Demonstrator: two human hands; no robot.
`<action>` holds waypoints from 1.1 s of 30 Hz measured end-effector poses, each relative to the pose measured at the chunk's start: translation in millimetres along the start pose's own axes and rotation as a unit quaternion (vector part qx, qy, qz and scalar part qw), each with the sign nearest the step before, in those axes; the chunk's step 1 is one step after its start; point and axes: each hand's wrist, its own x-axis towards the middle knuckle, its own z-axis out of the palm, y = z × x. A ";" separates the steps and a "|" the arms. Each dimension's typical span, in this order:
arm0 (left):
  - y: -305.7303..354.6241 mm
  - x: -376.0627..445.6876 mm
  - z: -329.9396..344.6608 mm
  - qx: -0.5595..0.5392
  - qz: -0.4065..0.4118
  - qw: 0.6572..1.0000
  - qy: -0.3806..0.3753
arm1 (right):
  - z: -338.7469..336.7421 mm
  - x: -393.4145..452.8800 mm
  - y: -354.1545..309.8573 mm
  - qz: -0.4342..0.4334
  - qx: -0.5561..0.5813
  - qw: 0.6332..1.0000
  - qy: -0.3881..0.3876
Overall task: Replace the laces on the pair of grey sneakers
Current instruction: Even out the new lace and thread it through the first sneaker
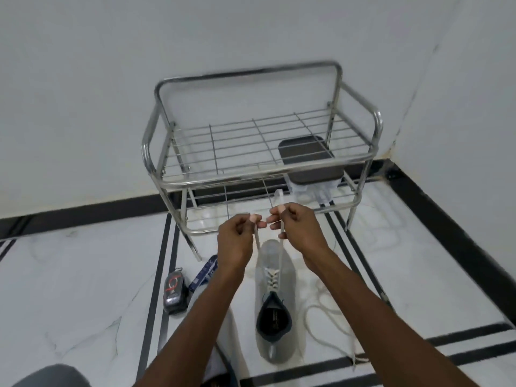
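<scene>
both hands up over the shoe now. the left hand (239,233) pinches one end of the pale lace (256,238) between thumb and fingers, and the right hand (296,225) pinches the other end, fingers curled tight round it. the two strands run down from the hands, taut, into the eyelets of the grey sneaker (275,277), where the lace already crosses through several rows.

the sneaker stands on the white marble floor (83,275), toe pointing away from the person, heel near the black stripe at the floor's near edge, dark lining showing in the opening.

just right of the sneaker a loose white lace (321,311) lies in loops on the floor, trailing toward the near stripe. to the left, a dark shoe-polish container (174,293) stands on the black double stripe, and a blue packet (205,272) lies beside it, partly hidden behind the left forearm.

beyond the hands, a steel wire rack (259,135) stands against the wall, with a clear box with a dark lid (310,163) at the right end of its lower shelf.
</scene>
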 end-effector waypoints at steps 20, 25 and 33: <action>118.2 34.1 -4.0 -0.019 0.150 0.988 0.042 | 5.0 21.1 -110.4 -0.168 -0.078 0.980 0.078; 115.7 31.2 -3.9 -0.029 0.145 0.988 0.032 | 1.7 17.2 -107.7 -0.176 -0.088 0.977 0.085; 112.1 33.9 -1.9 -0.031 0.154 0.987 0.027 | -1.6 19.4 -104.2 -0.178 -0.088 0.977 0.079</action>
